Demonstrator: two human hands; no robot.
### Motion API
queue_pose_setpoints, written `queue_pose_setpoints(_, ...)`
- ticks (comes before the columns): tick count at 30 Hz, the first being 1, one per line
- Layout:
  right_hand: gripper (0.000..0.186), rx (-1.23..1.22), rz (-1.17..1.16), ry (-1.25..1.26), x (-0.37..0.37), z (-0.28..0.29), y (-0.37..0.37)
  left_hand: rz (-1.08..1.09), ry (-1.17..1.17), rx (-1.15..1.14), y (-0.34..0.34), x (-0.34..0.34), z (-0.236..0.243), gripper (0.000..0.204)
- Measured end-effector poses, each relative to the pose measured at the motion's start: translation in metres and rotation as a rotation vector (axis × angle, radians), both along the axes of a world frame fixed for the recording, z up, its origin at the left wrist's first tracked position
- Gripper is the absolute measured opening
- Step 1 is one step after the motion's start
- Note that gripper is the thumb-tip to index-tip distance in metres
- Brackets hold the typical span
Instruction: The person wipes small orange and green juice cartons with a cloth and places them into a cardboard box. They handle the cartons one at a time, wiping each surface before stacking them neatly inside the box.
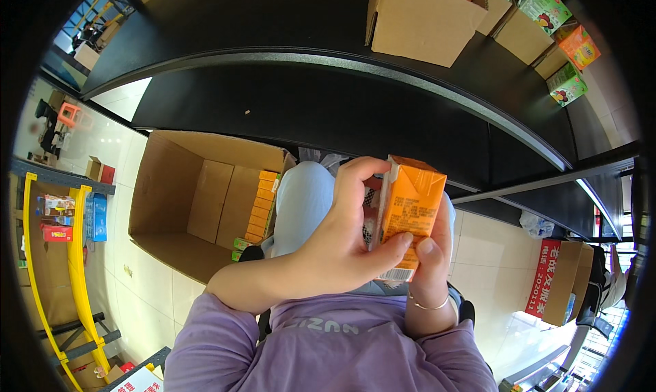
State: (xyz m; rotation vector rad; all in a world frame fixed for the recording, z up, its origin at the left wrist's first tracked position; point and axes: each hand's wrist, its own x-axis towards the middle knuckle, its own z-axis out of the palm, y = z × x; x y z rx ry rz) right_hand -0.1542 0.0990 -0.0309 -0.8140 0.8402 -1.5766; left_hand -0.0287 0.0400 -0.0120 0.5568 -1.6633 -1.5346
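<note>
In front of my chest I hold an orange drink carton (417, 194) upright, slightly tilted. My left hand (352, 221) wraps round its left side, thumb pressed on the printed front face and fingers curled over the upper left edge. My right hand (434, 262) grips its lower right side, thumb at the front; its other fingers are mostly hidden behind the carton. A whitish strip runs down the carton's left side. To my left stands an open cardboard box (167, 187), with a row of small orange cartons (260, 204) and green ones (240, 244) along its right side.
Black shelving (294, 101) spans the space ahead. On its upper level, at right, stand an open cardboard box (427, 26) and green cartons (544, 8). A yellow-framed rack (80, 255) is far left. Another cardboard box (570, 282) and a red sign (542, 276) are at right.
</note>
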Motion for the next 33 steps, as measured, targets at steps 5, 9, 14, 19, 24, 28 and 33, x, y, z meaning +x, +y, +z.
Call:
queue_pose_setpoints(5, 0.075, -0.005, -0.002, 0.013, -0.002, -0.004, 0.001, -0.016, -0.036, 0.003, 0.0, 0.001, 0.002, 0.064)
queue_pose_setpoints(9, 0.075, 0.012, -0.017, 0.05, -0.002, -0.005, 0.002, -0.008, -0.012, -0.008, 0.0, 0.0, -0.001, 0.064)
queue_pose_setpoints(14, 0.076, -0.015, -0.023, 0.075, -0.002, -0.008, 0.0, 0.033, 0.008, -0.079, -0.001, -0.001, -0.006, 0.066)
queue_pose_setpoints(19, 0.077, -0.026, -0.033, 0.099, -0.003, -0.007, -0.001, 0.044, -0.005, -0.095, -0.001, -0.001, -0.006, 0.065)
queue_pose_setpoints(24, 0.079, -0.09, -0.063, 0.213, -0.002, -0.01, -0.004, 0.046, 0.035, -0.1, -0.003, -0.001, -0.004, 0.063)
queue_pose_setpoints(28, 0.081, -0.083, -0.121, 0.321, 0.002, -0.011, -0.004, 0.042, 0.057, -0.086, -0.005, 0.0, -0.004, 0.061)
queue_pose_setpoints(33, 0.083, -0.17, -0.149, 0.466, 0.001, -0.011, -0.005, 0.031, 0.09, -0.079, -0.005, 0.0, -0.003, 0.059)
